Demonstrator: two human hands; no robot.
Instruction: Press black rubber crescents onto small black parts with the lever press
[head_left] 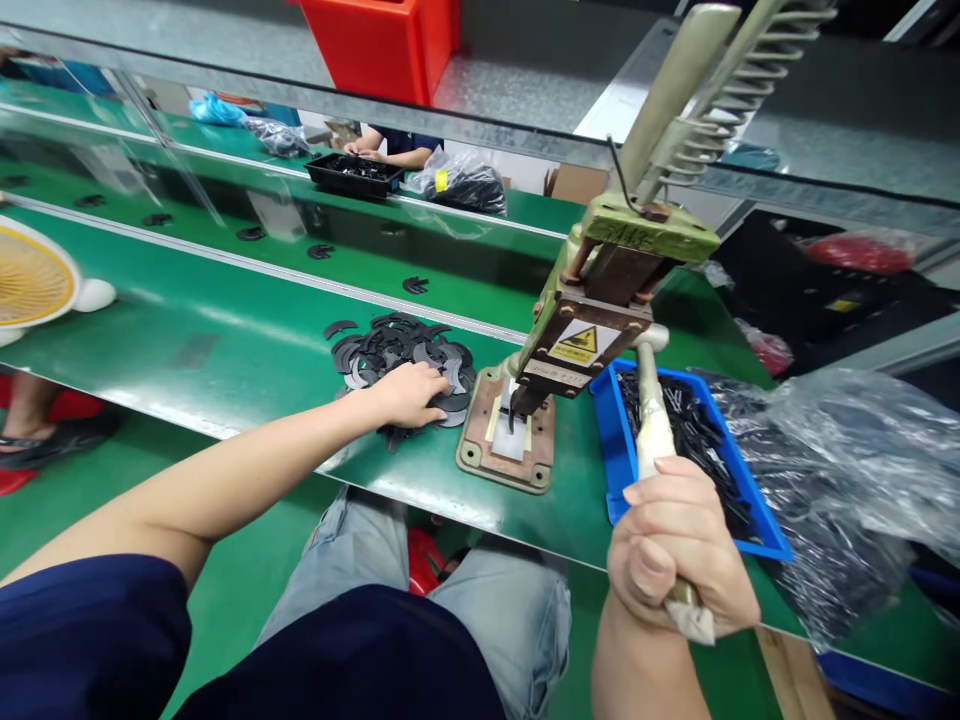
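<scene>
My left hand (409,395) lies over the near side of a pile of black curved plastic pieces (401,340), its thumb and fingers apart. No piece can be seen gripped in it. Right of the pile stands a green hand press (600,290) with a warning label on its front. A pale metal plate (510,437) sits on the press base, under the ram. My right hand (679,545) is wrapped round the press's lever handle (654,430), which is covered in worn wrapping and slants down toward me.
A blue bin (611,450) of black parts is right of the press, beside clear plastic bags (862,470). Several black pieces (320,251) lie spaced along the green belt behind. Across it, a person's hands (367,150) are over a black tray (352,178). A shelf hangs overhead.
</scene>
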